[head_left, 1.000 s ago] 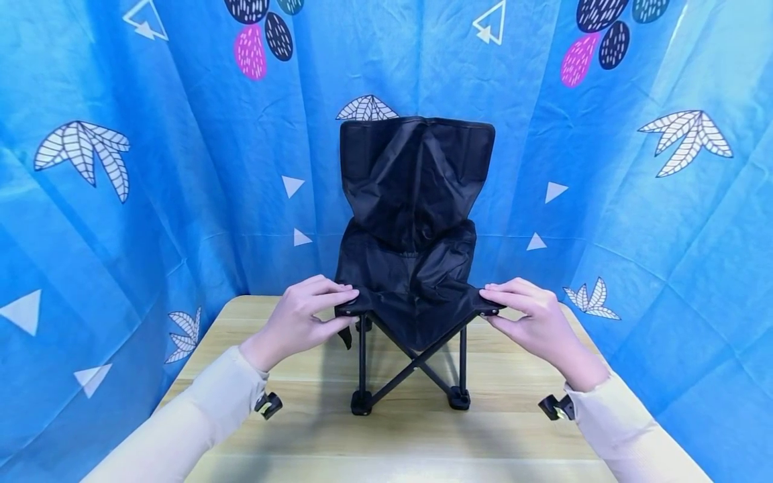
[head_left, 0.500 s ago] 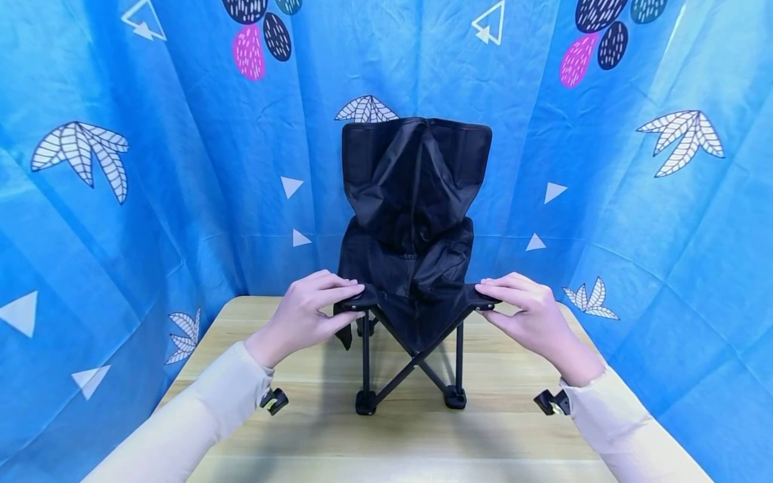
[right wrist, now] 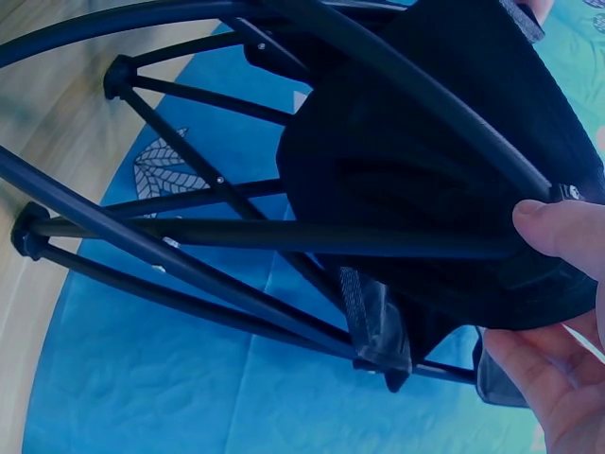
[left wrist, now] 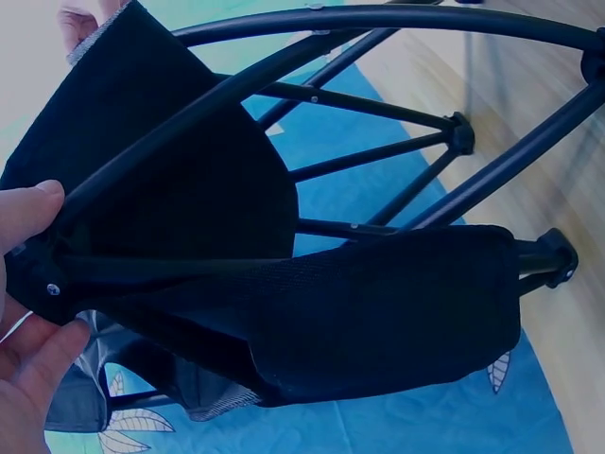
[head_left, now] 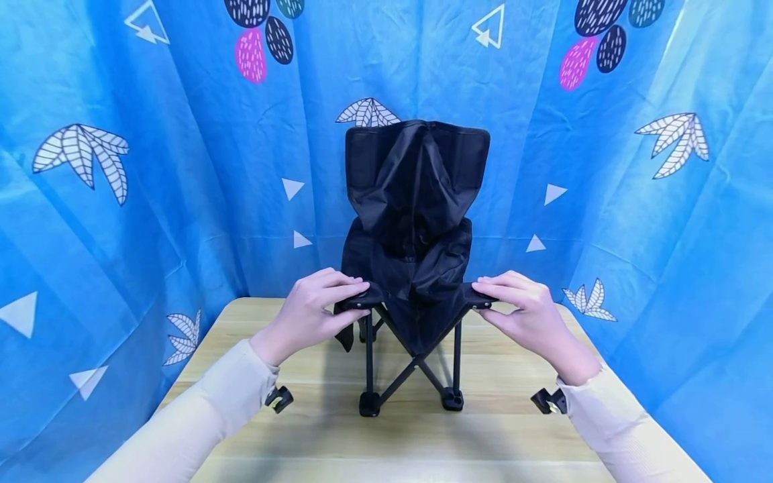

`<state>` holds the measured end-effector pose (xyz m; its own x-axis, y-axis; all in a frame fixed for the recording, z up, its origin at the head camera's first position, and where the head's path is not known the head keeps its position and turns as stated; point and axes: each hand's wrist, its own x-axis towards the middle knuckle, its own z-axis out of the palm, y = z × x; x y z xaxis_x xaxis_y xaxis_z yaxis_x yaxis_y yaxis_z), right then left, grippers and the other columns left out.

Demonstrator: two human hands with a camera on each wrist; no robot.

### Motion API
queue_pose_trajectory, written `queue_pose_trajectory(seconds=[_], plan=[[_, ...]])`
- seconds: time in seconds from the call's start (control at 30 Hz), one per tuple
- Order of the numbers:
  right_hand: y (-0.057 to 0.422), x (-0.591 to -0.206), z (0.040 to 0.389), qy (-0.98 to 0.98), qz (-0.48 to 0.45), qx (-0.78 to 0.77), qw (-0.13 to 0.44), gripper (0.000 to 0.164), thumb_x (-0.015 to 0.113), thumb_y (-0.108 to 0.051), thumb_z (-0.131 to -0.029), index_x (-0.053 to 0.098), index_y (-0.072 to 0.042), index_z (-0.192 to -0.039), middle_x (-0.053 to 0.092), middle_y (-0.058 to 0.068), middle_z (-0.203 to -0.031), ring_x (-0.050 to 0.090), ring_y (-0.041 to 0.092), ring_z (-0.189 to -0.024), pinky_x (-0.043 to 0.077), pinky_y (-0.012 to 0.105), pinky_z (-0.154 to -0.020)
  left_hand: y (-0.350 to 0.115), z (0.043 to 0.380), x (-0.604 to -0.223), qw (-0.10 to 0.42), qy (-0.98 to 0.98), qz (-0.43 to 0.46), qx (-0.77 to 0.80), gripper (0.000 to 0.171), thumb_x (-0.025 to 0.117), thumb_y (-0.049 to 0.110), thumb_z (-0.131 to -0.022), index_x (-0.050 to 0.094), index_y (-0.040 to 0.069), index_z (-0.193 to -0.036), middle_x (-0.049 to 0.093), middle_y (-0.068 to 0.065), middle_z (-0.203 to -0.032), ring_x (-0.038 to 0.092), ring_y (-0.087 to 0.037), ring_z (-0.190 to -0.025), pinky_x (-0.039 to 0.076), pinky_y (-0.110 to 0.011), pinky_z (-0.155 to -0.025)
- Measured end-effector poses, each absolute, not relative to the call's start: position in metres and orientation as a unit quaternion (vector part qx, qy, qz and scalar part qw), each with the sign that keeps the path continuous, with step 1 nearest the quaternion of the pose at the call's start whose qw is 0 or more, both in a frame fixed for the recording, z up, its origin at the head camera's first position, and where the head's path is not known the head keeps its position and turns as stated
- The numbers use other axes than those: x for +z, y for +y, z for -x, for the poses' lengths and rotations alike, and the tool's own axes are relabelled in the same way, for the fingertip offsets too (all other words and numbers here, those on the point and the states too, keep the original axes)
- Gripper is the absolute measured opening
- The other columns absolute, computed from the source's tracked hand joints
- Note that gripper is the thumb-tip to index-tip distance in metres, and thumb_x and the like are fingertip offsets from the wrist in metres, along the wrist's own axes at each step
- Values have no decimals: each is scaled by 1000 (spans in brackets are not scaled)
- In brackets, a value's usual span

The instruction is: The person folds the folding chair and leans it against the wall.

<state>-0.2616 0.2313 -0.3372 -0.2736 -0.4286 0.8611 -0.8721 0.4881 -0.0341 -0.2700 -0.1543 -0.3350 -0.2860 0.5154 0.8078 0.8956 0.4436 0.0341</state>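
Observation:
A black folding camp chair (head_left: pixel 417 268) stands upright on the wooden table, its backrest toward the curtain and its crossed front legs toward me. My left hand (head_left: pixel 314 305) grips the seat's front left corner, fingers over the fabric and thumb beneath. On the opposite front corner, my right hand (head_left: pixel 522 305) holds on in the same way. From below, the left wrist view shows the thumb and fingers pinching the corner by a riveted joint, with a black fabric pouch (left wrist: pixel 388 312) hanging along that side. In the right wrist view, the thumb (right wrist: pixel 558 232) lies beside a frame tube.
The light wooden table (head_left: pixel 302 429) carries the chair's plastic feet (head_left: pixel 370 404). A blue patterned curtain (head_left: pixel 199 134) surrounds the table at the back and both sides. A small black clip-like device hangs under each sleeve cuff.
Both hands have moved slightly inward, toward each other, with the seat corners. The chair has narrowed a little: its front feet and backrest edges stand closer together.

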Motion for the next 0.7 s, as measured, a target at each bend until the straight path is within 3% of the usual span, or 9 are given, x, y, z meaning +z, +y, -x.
queue_pose_trajectory(seconds=[0.7], plan=[[218, -331, 263, -757, -432, 251, 421, 52, 94, 18, -62, 85, -2, -109, 83, 14, -105, 78, 29, -87, 62, 20, -81, -149, 275, -329, 391, -747, 477, -248, 45, 99, 7, -74, 84, 4, -117, 83, -12, -108, 76, -26, -92, 66, -41, -75]])
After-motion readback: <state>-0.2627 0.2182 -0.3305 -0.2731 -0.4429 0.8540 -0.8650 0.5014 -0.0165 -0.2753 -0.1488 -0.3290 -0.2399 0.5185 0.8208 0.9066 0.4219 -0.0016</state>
